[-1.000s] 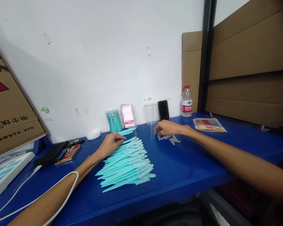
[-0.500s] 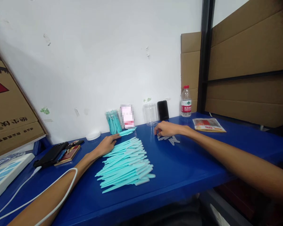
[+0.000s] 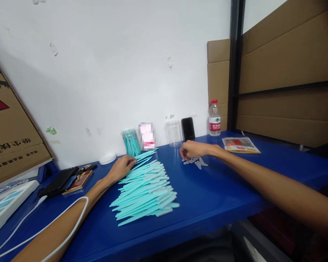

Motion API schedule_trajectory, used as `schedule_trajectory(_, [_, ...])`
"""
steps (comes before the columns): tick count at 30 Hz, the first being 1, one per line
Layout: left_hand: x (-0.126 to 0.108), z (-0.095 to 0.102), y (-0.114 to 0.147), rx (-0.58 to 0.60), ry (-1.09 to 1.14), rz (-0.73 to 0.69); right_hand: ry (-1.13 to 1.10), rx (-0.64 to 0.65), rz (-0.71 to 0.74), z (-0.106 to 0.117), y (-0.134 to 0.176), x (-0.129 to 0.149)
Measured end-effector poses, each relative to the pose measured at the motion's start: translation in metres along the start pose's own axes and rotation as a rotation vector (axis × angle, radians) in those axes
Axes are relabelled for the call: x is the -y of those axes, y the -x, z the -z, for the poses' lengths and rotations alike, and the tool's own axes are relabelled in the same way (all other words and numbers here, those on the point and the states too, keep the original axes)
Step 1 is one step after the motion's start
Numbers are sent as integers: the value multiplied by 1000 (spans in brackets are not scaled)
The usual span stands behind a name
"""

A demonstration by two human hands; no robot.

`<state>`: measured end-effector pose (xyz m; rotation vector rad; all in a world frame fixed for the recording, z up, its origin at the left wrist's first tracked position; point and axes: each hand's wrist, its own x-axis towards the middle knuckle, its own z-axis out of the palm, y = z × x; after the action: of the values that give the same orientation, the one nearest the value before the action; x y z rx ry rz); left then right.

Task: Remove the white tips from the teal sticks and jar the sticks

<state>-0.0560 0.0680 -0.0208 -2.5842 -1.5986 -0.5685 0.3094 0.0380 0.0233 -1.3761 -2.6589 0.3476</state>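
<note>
L hand (image 3: 122,168) at far end of thin turquoise plastic sticks (image 3: 147,193) piled on blue tabletop (image 3: 205,198); R hand (image 3: 190,149) curled over small translucent plastic pcs (image 3: 199,164). Can't tell from here if either grips.

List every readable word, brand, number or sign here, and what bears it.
"农夫山泉": bottle label, last character less clear.
"®": left cardboard box, beside upside-down characters too unclear to read; smaller line blurred.
Flat packet: print too blurred to read.
Pink-and-white panel: pixelated, unreadable.
</note>
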Motion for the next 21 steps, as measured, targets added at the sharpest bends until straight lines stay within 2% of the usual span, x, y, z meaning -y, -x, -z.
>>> schedule_trajectory(13, [4,3,-2,24,44,-16,7,-4,21,-3,-3,-7])
schedule_trajectory(21, [6,0,-3,24,-45,-24,-4,-4,1,-3,-2,-5])
